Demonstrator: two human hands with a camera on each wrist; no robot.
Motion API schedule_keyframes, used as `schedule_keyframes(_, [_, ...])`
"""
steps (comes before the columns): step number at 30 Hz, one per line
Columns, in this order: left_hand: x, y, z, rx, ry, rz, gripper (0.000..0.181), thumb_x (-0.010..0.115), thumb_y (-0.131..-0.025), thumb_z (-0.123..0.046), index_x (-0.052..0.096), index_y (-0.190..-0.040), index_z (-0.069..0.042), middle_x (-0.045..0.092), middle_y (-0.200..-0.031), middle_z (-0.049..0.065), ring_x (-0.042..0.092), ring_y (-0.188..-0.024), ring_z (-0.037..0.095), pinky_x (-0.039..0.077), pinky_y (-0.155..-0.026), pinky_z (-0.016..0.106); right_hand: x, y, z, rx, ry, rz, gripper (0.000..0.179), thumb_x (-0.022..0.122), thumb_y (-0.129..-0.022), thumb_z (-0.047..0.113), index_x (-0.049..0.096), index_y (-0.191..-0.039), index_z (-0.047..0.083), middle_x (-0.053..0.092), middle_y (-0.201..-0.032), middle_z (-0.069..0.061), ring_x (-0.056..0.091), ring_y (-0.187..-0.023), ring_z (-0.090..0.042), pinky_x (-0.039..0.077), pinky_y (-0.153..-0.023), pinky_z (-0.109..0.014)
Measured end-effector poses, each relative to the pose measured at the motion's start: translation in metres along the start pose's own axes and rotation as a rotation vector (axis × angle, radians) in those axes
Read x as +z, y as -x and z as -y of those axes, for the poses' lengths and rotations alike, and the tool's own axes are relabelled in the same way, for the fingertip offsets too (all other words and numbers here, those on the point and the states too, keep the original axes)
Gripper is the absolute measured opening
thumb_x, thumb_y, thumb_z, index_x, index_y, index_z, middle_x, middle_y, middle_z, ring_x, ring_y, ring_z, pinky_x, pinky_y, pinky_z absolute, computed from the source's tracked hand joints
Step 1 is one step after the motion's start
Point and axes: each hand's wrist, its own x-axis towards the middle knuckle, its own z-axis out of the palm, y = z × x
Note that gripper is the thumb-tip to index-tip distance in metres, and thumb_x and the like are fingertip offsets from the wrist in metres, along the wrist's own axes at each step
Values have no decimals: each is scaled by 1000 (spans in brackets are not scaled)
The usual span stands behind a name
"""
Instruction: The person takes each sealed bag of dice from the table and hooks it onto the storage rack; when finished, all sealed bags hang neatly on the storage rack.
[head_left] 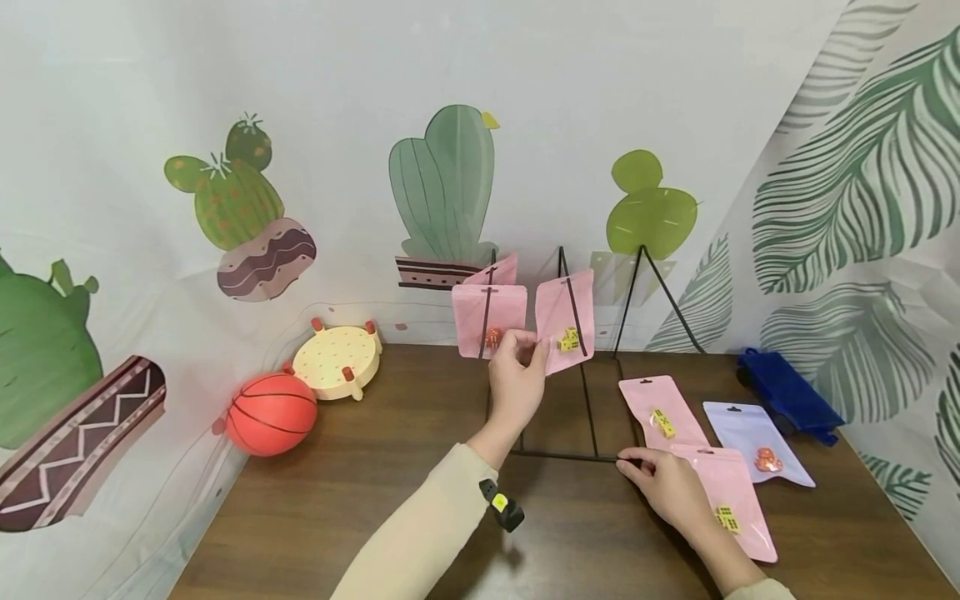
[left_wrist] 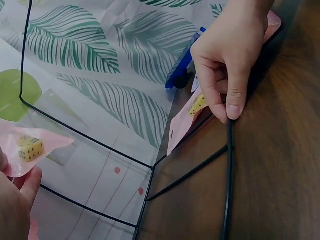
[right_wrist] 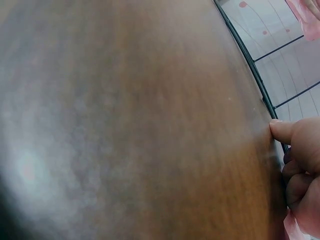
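Observation:
Near the middle of the head view, my left hand (head_left: pixel 517 387) pinches the lower left edge of a pink zip bag (head_left: pixel 553 304) with yellow dice (head_left: pixel 568 340) inside. That bag hangs at a prong of a black wire rack (head_left: pixel 555 456). In the left wrist view the same bag (left_wrist: pixel 52 142) is between thumb and finger. My right hand (head_left: pixel 667 483) pinches the rack's front right corner, its thumb (right_wrist: pixel 282 131) along the bar. To the left, a pink bag with red dice (head_left: pixel 480 310) hangs on another prong, with another pink bag (head_left: pixel 504 271) behind.
Right of the rack lie two pink bags of yellow dice, one farther back (head_left: pixel 652 396) and one (head_left: pixel 750 533) beside my right hand. A lilac bag (head_left: pixel 742 425) holds red dice. Beyond sits a blue toy cart (head_left: pixel 791 396). Leftward are a red ball (head_left: pixel 272 415) and a cream pegged disc (head_left: pixel 336 358).

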Motion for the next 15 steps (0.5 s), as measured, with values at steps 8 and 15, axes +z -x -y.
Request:
schedule_keyframes(8, [12, -13, 2, -32, -60, -53, 11, 75, -96, -13, 66, -99, -7, 74, -94, 5, 72, -79, 18, 56, -69, 32, 1, 0, 1, -22, -12, -23, 11, 82, -91, 22, 81, -100, 16, 45, -59, 11, 40, -53, -6, 32, -50, -27])
schedule_keyframes(15, [20, -22, 5, -60, -107, -74, 13, 76, -96, -15, 66, -99, -7, 75, -96, 5, 73, -81, 17, 57, -71, 33, 2, -1, -1, 4, -2, -10, 11, 82, -91, 22, 81, -101, 18, 46, -59, 11, 41, -54, -8, 33, -51, -28])
